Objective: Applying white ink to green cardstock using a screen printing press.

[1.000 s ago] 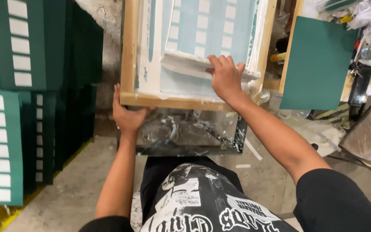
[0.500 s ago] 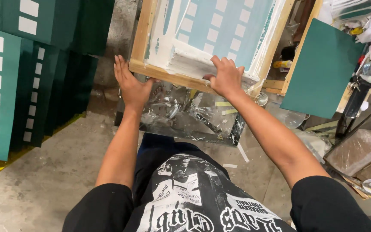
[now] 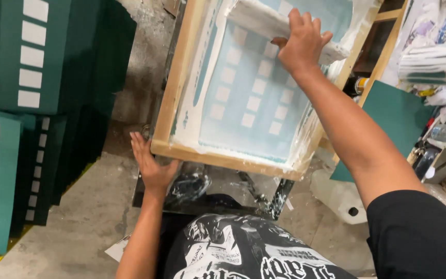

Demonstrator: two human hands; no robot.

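A person at a print station works a wooden screen frame (image 3: 218,155), seen from a head cam looking down. The right hand (image 3: 300,44) is closed over a paint-caked squeegee (image 3: 254,18) at the far end of the screen, fingers wrapped across the top, grip firm on the blade. The left hand (image 3: 150,165) presses against the near-left corner of the frame, palm on the wood, fingers spread flat & holding nothing. The frame sits tilted, near edge toward the body, far edge up & away. Its pale blue mesh (image 3: 254,98) shows rows of small light squares, w/ white ink smeared along the borders. Below the near edge, dark ink-streaked metal supports (image 3: 264,191) stand on the concrete floor (image 3: 78,222). Stacks of dark green boards (image 3: 32,62) w/ white squares stand to the left, well apart from the frame. A plain green board (image 3: 398,113) leans at right, near a white roll (image 3: 434,64) & clutter. The person wears a black printed shirt (image 3: 249,253).
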